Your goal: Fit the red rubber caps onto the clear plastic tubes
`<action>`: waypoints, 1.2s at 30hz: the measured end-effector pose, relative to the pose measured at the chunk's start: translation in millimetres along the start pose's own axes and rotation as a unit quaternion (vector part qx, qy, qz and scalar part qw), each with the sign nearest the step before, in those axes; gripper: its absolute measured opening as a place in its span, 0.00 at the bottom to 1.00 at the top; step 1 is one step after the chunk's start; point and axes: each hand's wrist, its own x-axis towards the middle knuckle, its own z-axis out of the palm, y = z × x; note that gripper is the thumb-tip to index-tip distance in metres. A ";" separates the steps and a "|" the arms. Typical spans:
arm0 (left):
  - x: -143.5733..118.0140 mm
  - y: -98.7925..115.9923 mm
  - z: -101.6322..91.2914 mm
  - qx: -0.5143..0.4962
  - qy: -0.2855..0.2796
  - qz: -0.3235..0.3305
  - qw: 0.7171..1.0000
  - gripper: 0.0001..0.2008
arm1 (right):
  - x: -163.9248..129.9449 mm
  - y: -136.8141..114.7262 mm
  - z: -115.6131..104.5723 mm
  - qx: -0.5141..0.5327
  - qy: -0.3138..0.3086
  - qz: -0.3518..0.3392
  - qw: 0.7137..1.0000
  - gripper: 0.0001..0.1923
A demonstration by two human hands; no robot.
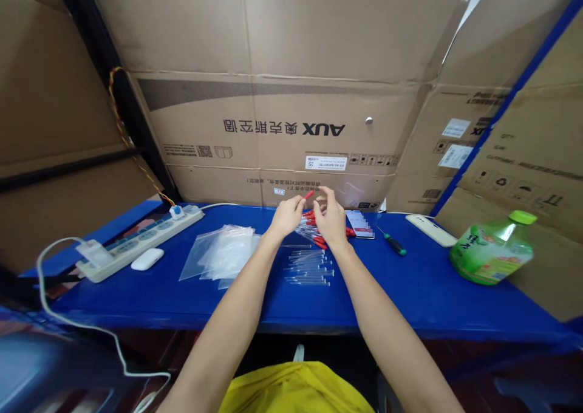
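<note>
- Two hands, left hand (pixel 286 215) and right hand (pixel 331 218), fingers pinching one small red-capped clear tube (pixel 310 194) above blue worktop (pixel 410 285).
- Nearby: clear plastic bags (pixel 223 255), green-handled screwdriver (pixel 392 243), green plastic bottle (pixel 492 252), white power strip (pixel 141 240).

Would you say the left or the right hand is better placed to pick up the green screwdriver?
Probably the right hand: the green screwdriver lies on its side of the table, while the left hand would have to cross over.
</note>
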 end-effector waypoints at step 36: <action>-16.2 37.9 -13.1 -0.768 0.191 -0.113 0.601 0.31 | -24.8 -38.7 12.0 -0.132 -0.163 0.002 0.978 0.12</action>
